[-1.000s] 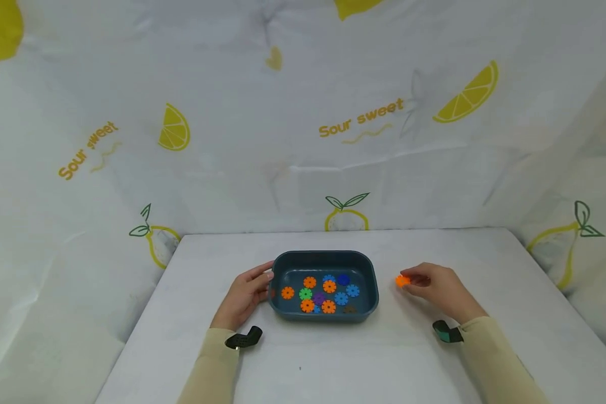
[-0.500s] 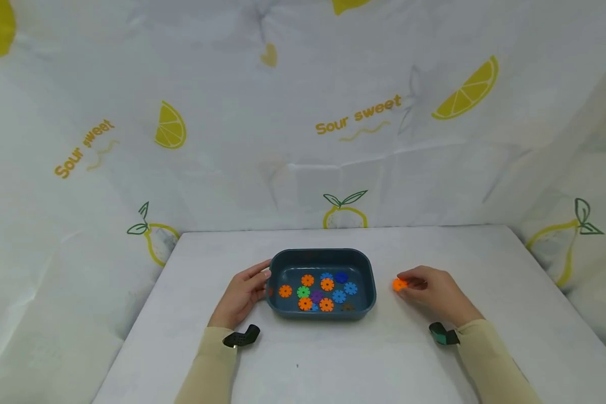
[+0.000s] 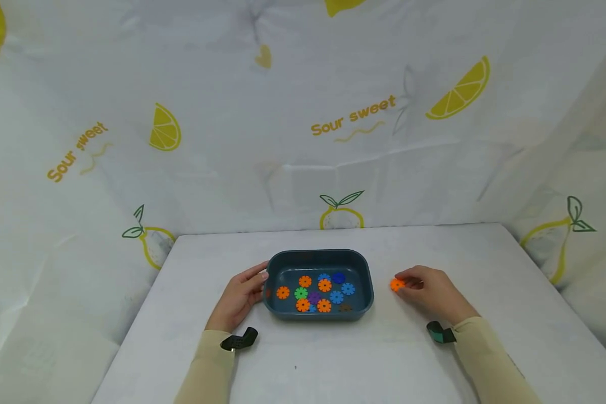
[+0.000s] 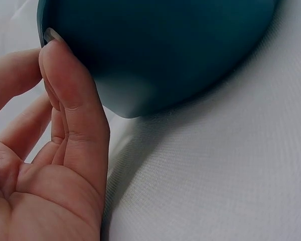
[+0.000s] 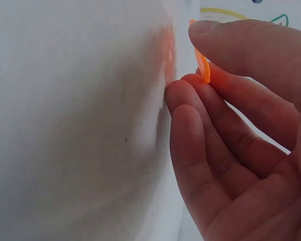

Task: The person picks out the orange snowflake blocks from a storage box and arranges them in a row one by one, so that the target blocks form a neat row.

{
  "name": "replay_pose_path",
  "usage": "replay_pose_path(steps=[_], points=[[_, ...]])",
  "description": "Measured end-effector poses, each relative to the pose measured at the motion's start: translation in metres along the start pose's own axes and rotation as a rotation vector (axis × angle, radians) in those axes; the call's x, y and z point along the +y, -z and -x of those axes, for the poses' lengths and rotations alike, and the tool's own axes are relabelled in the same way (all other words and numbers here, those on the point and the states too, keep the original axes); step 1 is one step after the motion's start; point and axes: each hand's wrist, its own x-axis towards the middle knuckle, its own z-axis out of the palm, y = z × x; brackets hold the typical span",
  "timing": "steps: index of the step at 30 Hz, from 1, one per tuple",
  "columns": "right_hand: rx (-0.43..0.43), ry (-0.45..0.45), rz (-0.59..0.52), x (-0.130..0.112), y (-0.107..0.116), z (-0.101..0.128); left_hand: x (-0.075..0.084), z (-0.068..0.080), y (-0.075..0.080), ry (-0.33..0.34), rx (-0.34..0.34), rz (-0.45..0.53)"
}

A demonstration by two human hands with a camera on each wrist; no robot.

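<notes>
My left hand (image 3: pixel 237 300) holds the left end of a dark blue tray (image 3: pixel 318 315), thumb and fingers at its rim. In the left wrist view, the left hand (image 4: pixel 55 170) touches the outside of the tray wall (image 4: pixel 190 65). Right of the tray, my right hand (image 3: pixel 436 292) pinches an orange notched building disc (image 3: pixel 396 284) between thumb and fingers. From the right wrist, this disc (image 5: pixel 203 68) shows edge-on, close over the white tablecloth. Inside the tray lie several similar discs: orange (image 3: pixel 283 292), green (image 3: pixel 301 293), purple (image 3: pixel 315 298), blue (image 3: pixel 348 289) and brown (image 3: pixel 345 307).
A white cloth covers the table (image 3: pixel 323 365). Behind it hangs a white curtain (image 3: pixel 242 185) printed with lemons and lettering. Both wrists carry dark camera bands, the left band (image 3: pixel 239 339) and the right band (image 3: pixel 440 332).
The right hand has lowered slightly beside the tray, still pinching the orange disc. The left hand stays at the tray's end. The head view has shifted a little.
</notes>
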Motion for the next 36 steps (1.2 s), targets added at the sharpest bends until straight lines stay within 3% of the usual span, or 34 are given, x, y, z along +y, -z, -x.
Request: replay_pose_path(steps=[22,36], points=[[-0.004,-0.046,0.003,0.0007,-0.0038,-0.0028,0.0019,-0.0006,-0.0001,0.008,0.016,0.008],[-0.002,-0.02,-0.003,0.001,-0.0049,-0.0012,0.0008,-0.0008,-0.0005,0.011,0.021,0.014]])
